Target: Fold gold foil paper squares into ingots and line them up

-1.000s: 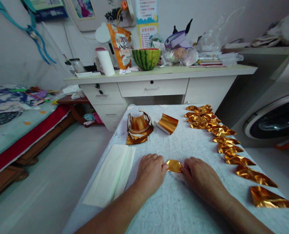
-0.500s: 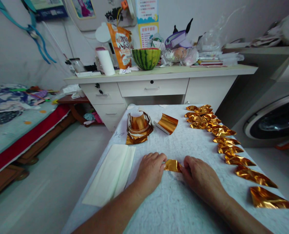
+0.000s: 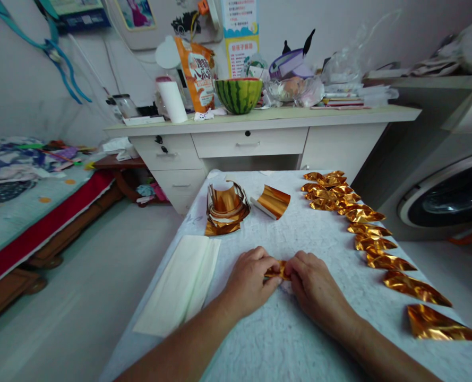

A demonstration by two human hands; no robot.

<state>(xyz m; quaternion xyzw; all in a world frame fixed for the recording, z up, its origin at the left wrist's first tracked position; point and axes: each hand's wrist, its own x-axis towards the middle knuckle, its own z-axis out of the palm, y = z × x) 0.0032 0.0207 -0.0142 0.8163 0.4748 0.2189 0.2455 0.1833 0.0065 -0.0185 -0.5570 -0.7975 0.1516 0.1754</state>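
Between my two hands, low over the cloth-covered table, is a small piece of gold foil paper, mostly covered by fingers. My left hand pinches its left end, thumb below and fingers above. At its right end my right hand grips with bent fingers. Beyond the hands stands a curled stack of gold foil sheets, and to its right lies one loose curved foil sheet. Down the table's right side runs a row of several folded gold foil pieces.
A folded pale paper stack lies left of my left arm. Behind the table is a white desk bearing a cut watermelon and an orange pouch. A washing machine stands right, a bed left.
My hands have come closer together on the foil piece, so less of it shows. My left thumb and fingers have shifted right along it. The other things stay put.
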